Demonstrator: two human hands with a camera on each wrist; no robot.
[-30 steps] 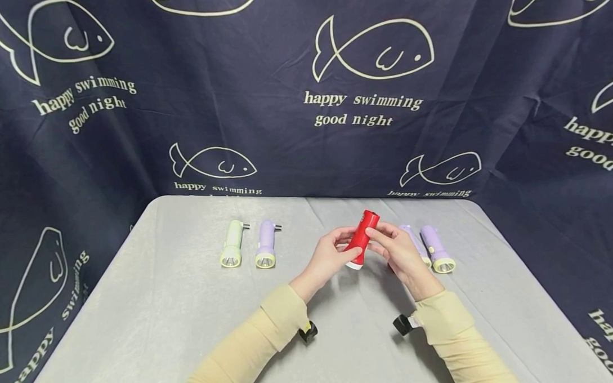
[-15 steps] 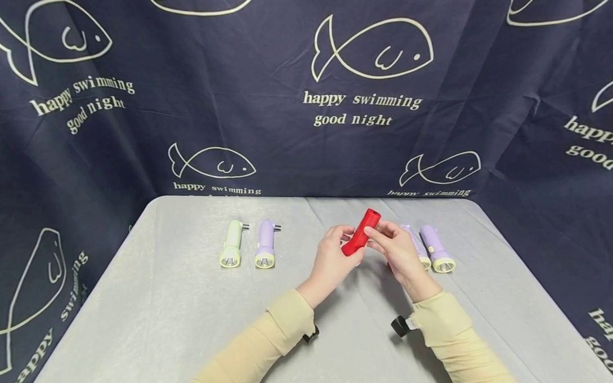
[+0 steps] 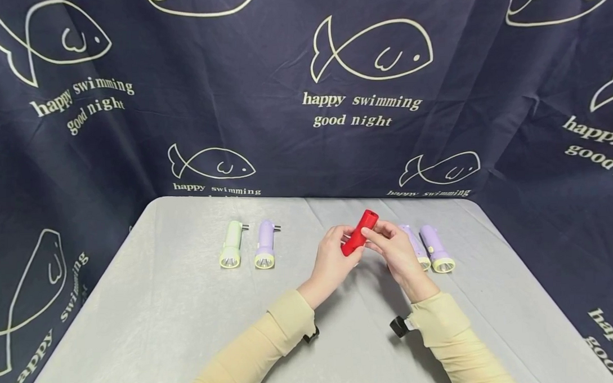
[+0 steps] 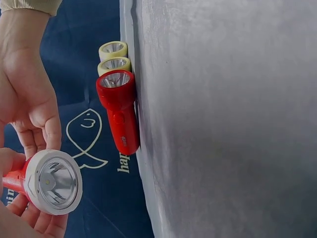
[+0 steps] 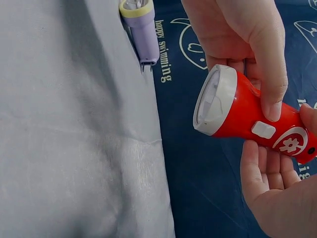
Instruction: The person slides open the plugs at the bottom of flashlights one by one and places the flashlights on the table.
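We hold a red plastic flashlight with a white lens rim (image 3: pixel 359 233) in both hands, lifted above the grey cloth-covered table (image 3: pixel 153 309), a little past its middle toward one o'clock. Our left hand (image 3: pixel 333 261) wraps its fingers round the lens end, the thumb lying across the red barrel; in the right wrist view the white rim and clear lens (image 5: pixel 214 100) face back toward us. Our right hand (image 3: pixel 394 249) pinches the tail end of the barrel between thumb and fingertips, beside the white switch (image 5: pixel 263 130). The flashlight is tilted, tail up and away toward one o'clock.

On the table at three o'clock from our hands lie two lilac plastic flashlights with pale yellow heads (image 3: pixel 437 250), side by side with lenses toward us; the nearer one is partly hidden behind the right hand. The left wrist view shows a second red flashlight (image 4: pixel 119 106) lying next to them, though from the head view it seems to be covered by our hands. At nine o'clock, well apart, lie a pale green plastic flashlight (image 3: pixel 232 244) and another lilac flashlight (image 3: pixel 265 244), each with plug prongs folded out at the far end.
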